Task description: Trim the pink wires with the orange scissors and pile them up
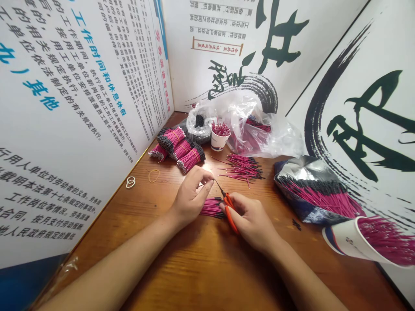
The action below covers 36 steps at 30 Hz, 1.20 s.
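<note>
My left hand (193, 194) is closed in a pinch, and a short bit of a thin magenta wire (201, 185) shows by its fingers. My right hand (251, 218) grips orange-handled scissors (231, 212); their dark, narrow tip points up and left, close to my left fingertips. Whether the tip touches the wire is too small to tell. Under both hands lies a pile of magenta wires with black ends (211, 207), partly hidden by my left hand. Just beyond, a looser heap of similar wires (243, 168) is spread on the wooden table (181, 272).
Banded wire bundles (189, 159) are stacked at the back left, near rubber bands (154, 175). Behind are a paper cup (220, 141) of wires and clear plastic bags (285, 136). To the right stand an opened bag (306, 211) and a tilted cup (348, 239), both filled with wires. Printed panels (81, 108) enclose the table.
</note>
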Available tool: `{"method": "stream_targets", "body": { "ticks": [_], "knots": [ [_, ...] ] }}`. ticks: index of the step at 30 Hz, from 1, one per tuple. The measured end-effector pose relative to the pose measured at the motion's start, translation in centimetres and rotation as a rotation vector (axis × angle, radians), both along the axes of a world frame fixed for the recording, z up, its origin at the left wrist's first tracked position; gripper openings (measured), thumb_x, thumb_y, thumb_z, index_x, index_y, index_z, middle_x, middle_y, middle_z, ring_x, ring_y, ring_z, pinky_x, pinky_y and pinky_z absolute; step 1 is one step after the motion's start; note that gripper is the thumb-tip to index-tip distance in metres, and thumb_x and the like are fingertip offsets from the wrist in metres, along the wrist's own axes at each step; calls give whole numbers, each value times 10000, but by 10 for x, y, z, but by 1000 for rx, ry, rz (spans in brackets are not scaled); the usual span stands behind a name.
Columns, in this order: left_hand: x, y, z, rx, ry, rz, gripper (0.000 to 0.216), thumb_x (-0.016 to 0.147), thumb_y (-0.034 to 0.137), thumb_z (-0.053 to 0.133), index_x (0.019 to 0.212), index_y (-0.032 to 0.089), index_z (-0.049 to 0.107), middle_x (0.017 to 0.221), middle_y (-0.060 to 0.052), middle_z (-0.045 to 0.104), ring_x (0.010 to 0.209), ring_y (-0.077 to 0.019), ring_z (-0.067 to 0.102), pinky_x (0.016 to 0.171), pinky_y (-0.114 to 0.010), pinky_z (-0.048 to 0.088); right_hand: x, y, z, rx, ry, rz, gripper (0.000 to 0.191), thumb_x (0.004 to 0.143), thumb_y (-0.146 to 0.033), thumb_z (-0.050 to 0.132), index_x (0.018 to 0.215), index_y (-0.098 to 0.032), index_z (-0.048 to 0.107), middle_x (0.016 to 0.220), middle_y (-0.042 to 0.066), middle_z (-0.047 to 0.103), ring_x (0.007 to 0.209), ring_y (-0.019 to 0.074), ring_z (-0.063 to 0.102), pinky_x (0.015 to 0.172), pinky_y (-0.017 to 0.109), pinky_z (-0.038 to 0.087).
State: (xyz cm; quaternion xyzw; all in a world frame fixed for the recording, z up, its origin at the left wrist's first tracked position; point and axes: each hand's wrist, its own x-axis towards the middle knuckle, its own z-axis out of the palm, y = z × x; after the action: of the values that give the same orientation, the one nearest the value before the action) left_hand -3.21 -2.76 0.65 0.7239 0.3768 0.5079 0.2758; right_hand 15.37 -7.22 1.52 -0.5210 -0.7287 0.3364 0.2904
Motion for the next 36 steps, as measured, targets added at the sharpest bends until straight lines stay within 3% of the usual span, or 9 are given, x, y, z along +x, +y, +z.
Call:
{"method": "stream_targets", "body": {
  "ticks": [16,36],
  "knots": [
    [1,-2,-1,-100,-17,-23,117,977,231,480,929,188,578,893,-20,566,832,-137,535,685,-254,410,1,1,2,-7,-1,-35,281,915,-354,549,694,-191,491,583,-51,436,540,98,374,505,225,270],
    [1,-2,3,-53,34,-2,149,976,240,466,900,179,578,859,-22,559,795,-141,518,685,-264,400,1,2,3,5,-35,-11,262,912,-309,527,683,-198,464,581,-49,426,543,103,372,520,241,256]
  ]
}}
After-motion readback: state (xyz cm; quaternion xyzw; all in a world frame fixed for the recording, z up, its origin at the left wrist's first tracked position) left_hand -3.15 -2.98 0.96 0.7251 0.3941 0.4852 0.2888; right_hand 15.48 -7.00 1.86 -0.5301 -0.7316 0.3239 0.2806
